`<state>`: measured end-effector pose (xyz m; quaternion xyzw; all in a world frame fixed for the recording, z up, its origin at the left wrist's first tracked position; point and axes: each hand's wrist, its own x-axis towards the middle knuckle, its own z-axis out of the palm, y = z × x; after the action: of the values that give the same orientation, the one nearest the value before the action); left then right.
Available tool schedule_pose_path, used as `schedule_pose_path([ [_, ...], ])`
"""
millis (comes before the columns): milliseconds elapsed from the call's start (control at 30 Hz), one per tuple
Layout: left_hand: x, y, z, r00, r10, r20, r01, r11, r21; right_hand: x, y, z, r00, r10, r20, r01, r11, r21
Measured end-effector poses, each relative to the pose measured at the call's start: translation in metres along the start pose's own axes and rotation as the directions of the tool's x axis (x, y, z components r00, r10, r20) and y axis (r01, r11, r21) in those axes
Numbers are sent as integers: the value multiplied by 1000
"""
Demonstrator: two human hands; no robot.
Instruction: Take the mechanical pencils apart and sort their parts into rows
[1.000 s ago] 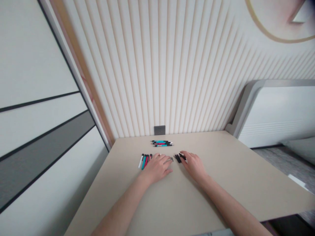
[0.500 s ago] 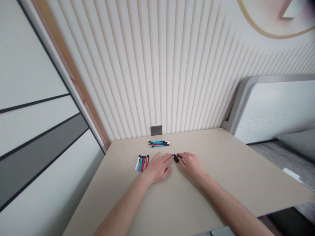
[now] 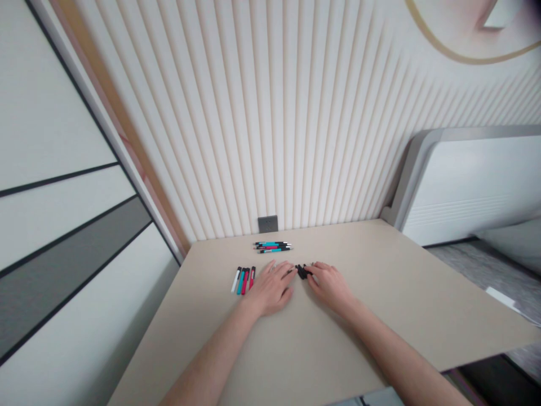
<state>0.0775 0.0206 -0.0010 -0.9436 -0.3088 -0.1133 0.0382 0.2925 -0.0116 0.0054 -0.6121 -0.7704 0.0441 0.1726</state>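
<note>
Several small, slim black pieces (image 3: pixel 301 272) lie side by side on the table between my hands; their kind is too small to make out. My left hand (image 3: pixel 273 288) rests flat with its fingers spread, fingertips at the left edge of these pieces. From the right, my right hand (image 3: pixel 332 283) pinches another black piece close against the group, its fingers partly hiding it. Left of my left hand is a row of short sticks (image 3: pixel 243 281) in white, teal and red with black ends. Farther back lies a bunch of pens (image 3: pixel 273 247) in teal, red and black.
The beige table (image 3: pixel 372 254) meets a ribbed white wall with a dark socket (image 3: pixel 267 224). A grey flat object (image 3: pixel 367 398) shows at the near edge. A bed headboard (image 3: pixel 469 186) stands to the right, a cabinet (image 3: pixel 63 270) to the left.
My right hand has brought its black piece slightly left, against the others, so the black group looks wider. My left hand has hardly moved.
</note>
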Motion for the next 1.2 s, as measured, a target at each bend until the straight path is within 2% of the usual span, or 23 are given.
schedule_pose_path([
  [567, -2, 0, 4, 1000, 15, -1, -15, 999, -39, 3, 7, 10, 999, 34, 12, -35, 998, 58],
  [833, -2, -1, 5, 998, 68, 4, -68, 996, -59, 1, 6, 10, 1000, -12, -19, 15, 985, 174],
  [1200, -1, -1, 7, 997, 76, 18, -75, 996, -46, 0, 10, 11, 998, 49, 26, -51, 993, 108],
])
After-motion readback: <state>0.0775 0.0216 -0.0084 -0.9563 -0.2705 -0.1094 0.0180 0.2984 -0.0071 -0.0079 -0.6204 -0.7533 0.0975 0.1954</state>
